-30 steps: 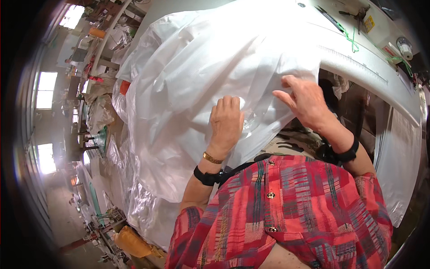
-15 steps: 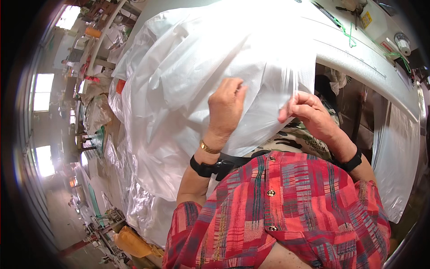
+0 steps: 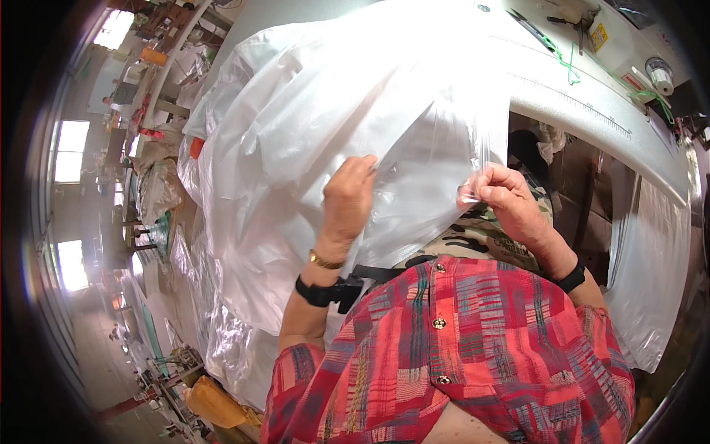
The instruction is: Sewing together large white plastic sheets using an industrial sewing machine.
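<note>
Pinching a gathered edge of the white plastic sheet [image 3: 296, 140], the right hand [image 3: 510, 203] has its thumb and forefinger closed on the thin film, which rises above them in narrow, shiny pleats. The left hand [image 3: 347, 198] is well apart from it, back upward and fingers curled at a fold of the same sheet; whether those fingertips grip the film or merely rest against it cannot be told. The sheet lies in broad, loose folds in front of the person, spreading over the counter [image 3: 584, 124] and falling away toward the left, its upper part washed out by glare. Below the hands, patterned camouflage cloth [image 3: 481, 235] shows between the sheet and the person's red plaid shirt [image 3: 473, 325]. Each forearm wears a black band, and a gold-coloured bracelet [image 3: 325, 260] circles the left wrist. A measuring scale [image 3: 577, 102] runs along the counter to the right of the sheet, with a green cord [image 3: 572, 68] and a dark slender tool [image 3: 529, 29] beyond it. Farther right, clear plastic [image 3: 651, 251] hangs below the counter's edge. At the lower left sits a yellow-orange bundle [image 3: 216, 402].
</note>
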Demonstrator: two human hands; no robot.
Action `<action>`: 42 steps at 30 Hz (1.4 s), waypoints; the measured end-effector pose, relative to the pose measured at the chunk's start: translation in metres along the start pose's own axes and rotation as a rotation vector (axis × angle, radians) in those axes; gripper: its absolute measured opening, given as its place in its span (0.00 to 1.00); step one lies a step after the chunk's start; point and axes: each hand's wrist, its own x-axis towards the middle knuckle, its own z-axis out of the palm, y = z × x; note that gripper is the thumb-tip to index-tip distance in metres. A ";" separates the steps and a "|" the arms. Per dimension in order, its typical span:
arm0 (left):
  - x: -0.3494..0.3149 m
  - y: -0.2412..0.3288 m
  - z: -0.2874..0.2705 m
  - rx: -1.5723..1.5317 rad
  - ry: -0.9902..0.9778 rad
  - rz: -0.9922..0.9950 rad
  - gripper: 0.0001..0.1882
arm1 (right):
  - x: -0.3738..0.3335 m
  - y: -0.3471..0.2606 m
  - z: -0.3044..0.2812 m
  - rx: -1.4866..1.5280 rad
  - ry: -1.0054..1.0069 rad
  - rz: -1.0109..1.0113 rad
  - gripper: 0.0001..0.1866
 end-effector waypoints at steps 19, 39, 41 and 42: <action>0.027 0.074 -0.032 -0.730 -0.407 -0.145 0.06 | 0.011 -0.034 0.043 -0.554 0.013 0.054 0.09; 0.043 0.052 -0.021 -1.000 -0.247 -0.396 0.08 | 0.030 -0.030 0.043 -0.815 0.127 -0.591 0.12; 0.049 0.057 -0.037 -0.777 -0.162 -0.383 0.06 | 0.047 -0.027 0.042 -0.654 0.337 -0.502 0.18; 0.052 0.058 -0.044 -0.718 -0.142 -0.374 0.04 | 0.062 -0.012 0.040 -0.519 0.486 -0.476 0.19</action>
